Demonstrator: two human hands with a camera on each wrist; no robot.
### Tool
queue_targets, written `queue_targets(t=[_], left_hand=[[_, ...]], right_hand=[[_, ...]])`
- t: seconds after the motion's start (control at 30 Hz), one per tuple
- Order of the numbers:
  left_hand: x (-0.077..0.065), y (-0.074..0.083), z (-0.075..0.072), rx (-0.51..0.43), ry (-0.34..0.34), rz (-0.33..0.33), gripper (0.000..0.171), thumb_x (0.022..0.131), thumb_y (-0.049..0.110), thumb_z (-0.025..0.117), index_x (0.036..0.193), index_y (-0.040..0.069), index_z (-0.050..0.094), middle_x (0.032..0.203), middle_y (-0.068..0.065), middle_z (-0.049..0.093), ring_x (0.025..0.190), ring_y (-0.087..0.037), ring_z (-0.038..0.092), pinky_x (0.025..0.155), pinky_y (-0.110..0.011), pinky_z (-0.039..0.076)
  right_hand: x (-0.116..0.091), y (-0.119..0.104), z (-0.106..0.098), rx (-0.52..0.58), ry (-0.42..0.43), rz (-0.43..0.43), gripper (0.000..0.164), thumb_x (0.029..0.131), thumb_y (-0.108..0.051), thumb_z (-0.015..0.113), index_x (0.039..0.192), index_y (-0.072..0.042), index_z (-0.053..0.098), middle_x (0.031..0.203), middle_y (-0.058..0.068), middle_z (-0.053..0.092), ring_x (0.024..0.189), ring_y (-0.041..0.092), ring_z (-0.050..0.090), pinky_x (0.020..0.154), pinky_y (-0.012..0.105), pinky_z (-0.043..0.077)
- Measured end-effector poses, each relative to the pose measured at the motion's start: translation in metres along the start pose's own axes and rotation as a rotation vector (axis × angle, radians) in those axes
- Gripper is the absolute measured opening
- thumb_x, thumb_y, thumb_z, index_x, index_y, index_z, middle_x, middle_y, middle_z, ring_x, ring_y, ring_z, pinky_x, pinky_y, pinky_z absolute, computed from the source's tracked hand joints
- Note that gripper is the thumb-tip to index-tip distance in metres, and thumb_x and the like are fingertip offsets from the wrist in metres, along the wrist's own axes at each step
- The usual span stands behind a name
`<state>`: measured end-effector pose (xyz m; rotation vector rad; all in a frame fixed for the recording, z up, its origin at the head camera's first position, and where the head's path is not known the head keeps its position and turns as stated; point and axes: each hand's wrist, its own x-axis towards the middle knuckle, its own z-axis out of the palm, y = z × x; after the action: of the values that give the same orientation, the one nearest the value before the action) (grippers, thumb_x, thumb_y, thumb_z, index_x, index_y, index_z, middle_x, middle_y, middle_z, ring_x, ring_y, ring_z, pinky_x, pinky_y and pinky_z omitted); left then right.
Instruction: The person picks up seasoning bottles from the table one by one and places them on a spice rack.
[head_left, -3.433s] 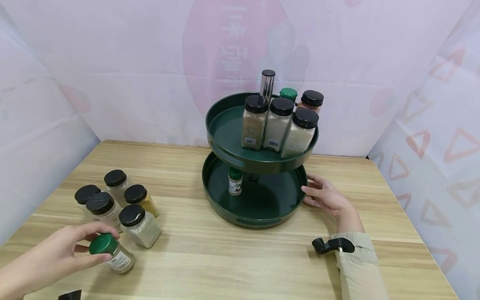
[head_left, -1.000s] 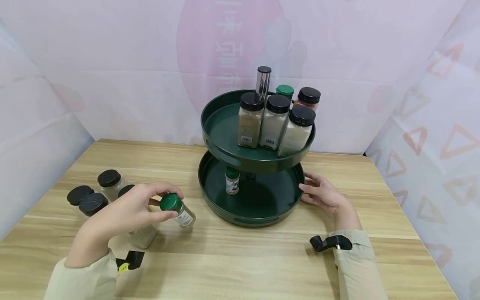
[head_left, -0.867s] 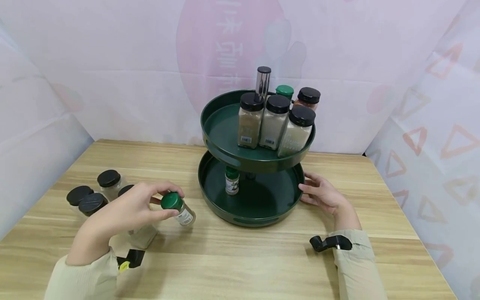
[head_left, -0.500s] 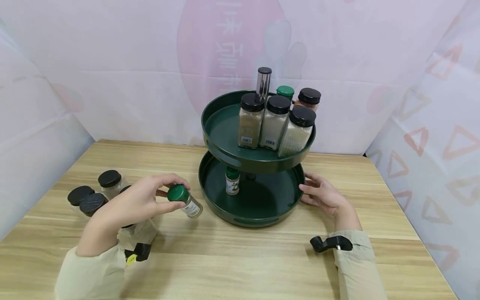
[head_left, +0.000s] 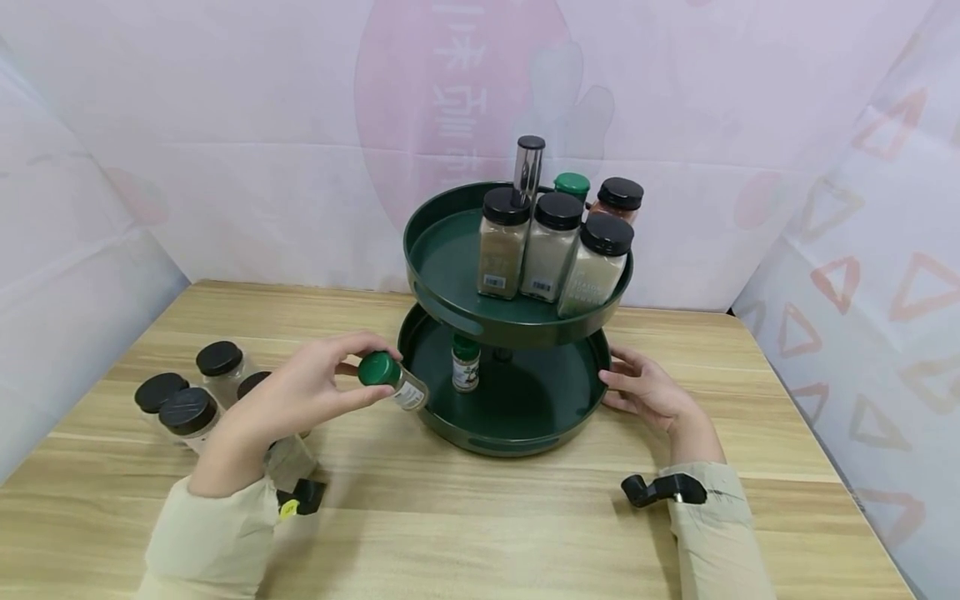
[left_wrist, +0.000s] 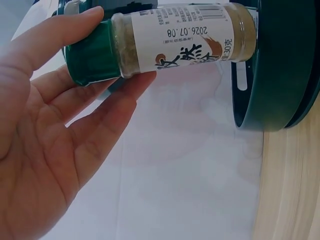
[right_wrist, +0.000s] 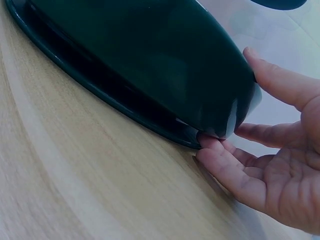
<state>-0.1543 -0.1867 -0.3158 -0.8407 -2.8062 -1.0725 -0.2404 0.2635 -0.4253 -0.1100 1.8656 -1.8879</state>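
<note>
Beside the left rim of the lower tray (head_left: 536,404), a tilted green-capped jar (head_left: 405,387) of brownish powder is pinched by the left hand (head_left: 322,381), while that tray, with one upright jar (head_left: 466,373) inside, is gripped at its right edge by the right hand (head_left: 651,390), and five jars (head_left: 551,257) are held in the upper tray (head_left: 444,250).

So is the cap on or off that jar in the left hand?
On: the left wrist view shows the green cap seated on the jar in the left hand. Whether it is tight, I cannot tell.
</note>
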Motion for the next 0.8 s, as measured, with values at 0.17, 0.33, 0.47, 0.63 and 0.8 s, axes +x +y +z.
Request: queue_targets(t=[0.17,0.33,0.47,0.63,0.8], left_hand=[[0.008,-0.001,0.006,-0.007,-0.003,0.028,0.032,0.088,0.015,0.076,0.118,0.012,0.065,0.114,0.001,0.068,0.1,-0.013,0.064,0.088,-0.038,0.06],[0.015,-0.001,0.017,-0.041,0.061,0.084,0.034,0.086,0.013,0.078,0.117,0.01,0.065,0.112,-0.002,0.07,0.092,-0.012,0.065,0.084,-0.036,0.061],[0.021,-0.001,0.024,-0.057,0.114,0.102,0.038,0.084,0.011,0.08,0.118,0.009,0.065,0.114,-0.004,0.07,0.092,-0.012,0.065,0.08,-0.034,0.061],[0.028,-0.003,0.03,-0.06,0.119,0.102,0.039,0.083,0.008,0.08,0.118,0.007,0.065,0.114,-0.005,0.07,0.091,-0.013,0.065,0.08,-0.034,0.061],[0.033,-0.005,0.033,-0.049,0.093,0.086,0.037,0.083,0.01,0.08,0.117,0.008,0.065,0.111,-0.005,0.07,0.091,-0.014,0.065,0.082,-0.036,0.061]], right_hand=[[0.001,0.001,0.0,-0.002,0.0,0.002,0.082,0.098,-0.015,0.063,0.159,-0.004,0.009,0.148,0.02,0.03,0.106,0.008,0.062,0.09,0.025,0.056],[0.002,0.001,0.001,-0.002,0.011,0.015,0.079,0.099,-0.014,0.06,0.159,-0.005,0.01,0.155,0.025,0.022,0.106,0.007,0.061,0.09,0.024,0.056],[0.002,0.001,0.001,0.002,0.016,0.021,0.078,0.1,-0.014,0.06,0.159,-0.006,0.01,0.154,0.023,0.022,0.106,0.007,0.061,0.09,0.024,0.056],[0.002,0.001,0.0,-0.005,0.004,0.014,0.079,0.1,-0.015,0.06,0.159,-0.005,0.009,0.154,0.024,0.022,0.106,0.007,0.061,0.09,0.024,0.056],[0.001,0.0,0.0,-0.008,-0.002,0.011,0.078,0.1,-0.015,0.059,0.159,-0.005,0.008,0.154,0.024,0.022,0.108,0.007,0.06,0.091,0.024,0.055]])
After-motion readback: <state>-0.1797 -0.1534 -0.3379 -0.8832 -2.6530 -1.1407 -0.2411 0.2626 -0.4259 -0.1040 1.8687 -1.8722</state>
